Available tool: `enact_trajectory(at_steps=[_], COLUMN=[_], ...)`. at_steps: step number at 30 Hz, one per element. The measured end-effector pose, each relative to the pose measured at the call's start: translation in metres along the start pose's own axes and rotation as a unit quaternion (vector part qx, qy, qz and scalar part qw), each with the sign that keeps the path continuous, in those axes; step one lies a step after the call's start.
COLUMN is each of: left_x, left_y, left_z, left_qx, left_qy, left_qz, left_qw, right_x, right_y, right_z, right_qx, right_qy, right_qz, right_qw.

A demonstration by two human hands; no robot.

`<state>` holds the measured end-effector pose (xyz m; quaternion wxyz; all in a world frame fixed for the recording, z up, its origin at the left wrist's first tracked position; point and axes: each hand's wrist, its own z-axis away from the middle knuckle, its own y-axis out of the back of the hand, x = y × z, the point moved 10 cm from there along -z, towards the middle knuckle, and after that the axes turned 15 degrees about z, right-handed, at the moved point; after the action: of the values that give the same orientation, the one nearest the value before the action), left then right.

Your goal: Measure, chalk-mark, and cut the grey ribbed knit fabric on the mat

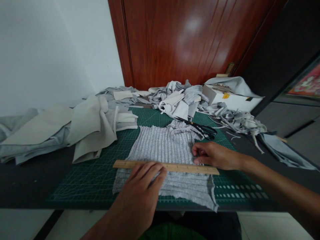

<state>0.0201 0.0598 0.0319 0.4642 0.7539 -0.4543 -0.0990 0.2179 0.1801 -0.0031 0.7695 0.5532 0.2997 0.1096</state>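
Note:
A piece of grey ribbed knit fabric (162, 143) lies on the green cutting mat (85, 180), its near part showing ribs that run crosswise. Across it rests a wooden ruler (190, 168), roughly level from left to right. My left hand (142, 190) lies over the ruler left of its middle, fingers stretched out and pressing down. At the fabric's right edge, just beyond the ruler, my right hand (212, 155) has its thumb and fingers curled in a pinch on the knit. Black-handled scissors (208, 130) lie at the fabric's far right corner, partly over it.
Large folded grey and cream fabric pieces (92, 126) lie at the left. Fabric scraps (177, 96) are heaped along the back. Back right stands a white box (232, 98), with a tangle of fabric strips (242, 121) before it. A wooden door (175, 40) rises behind.

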Motion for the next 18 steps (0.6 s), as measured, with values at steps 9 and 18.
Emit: enact_trajectory(at_steps=[9, 18], left_x=[-0.028, -0.017], left_y=[-0.015, -0.008], left_z=[-0.015, -0.001], left_qx=[-0.061, -0.022], left_qy=[0.038, 0.011], left_qz=[0.080, 0.108], left_qw=[0.994, 0.994], right_x=[0.003, 0.006], right_y=[-0.002, -0.001], right_z=[0.001, -0.001], right_qx=[-0.002, 0.001], right_qy=[-0.010, -0.010], right_qz=[-0.031, -0.032], right_qw=[0.999, 0.999])
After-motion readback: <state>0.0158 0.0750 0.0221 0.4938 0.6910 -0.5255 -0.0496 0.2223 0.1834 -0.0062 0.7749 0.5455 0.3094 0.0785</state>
